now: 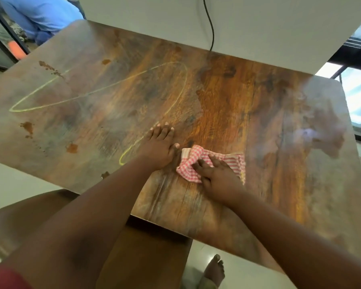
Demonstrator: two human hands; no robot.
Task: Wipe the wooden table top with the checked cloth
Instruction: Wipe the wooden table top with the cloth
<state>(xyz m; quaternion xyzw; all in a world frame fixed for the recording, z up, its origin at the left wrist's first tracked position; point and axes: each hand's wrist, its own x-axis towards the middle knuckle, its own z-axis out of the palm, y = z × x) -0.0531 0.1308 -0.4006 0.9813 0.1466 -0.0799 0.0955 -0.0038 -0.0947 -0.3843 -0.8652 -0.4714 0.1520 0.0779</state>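
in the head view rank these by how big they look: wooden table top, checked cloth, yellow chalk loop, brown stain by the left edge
1. wooden table top
2. yellow chalk loop
3. checked cloth, partly hidden under the right hand
4. brown stain

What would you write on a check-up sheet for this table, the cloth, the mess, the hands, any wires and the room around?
Surface: wooden table top, marked with yellow scribble lines and brown spots on its left part.
Job's things: checked cloth, bunched up, lying near the front edge.
Clutter: nothing seen.
Grippers: left hand flat on the wood beside the cloth; right hand pressing on the cloth.
Cables: black cable hanging down the white wall behind.
Surroundings: pale floor; person in blue beyond the far left corner.
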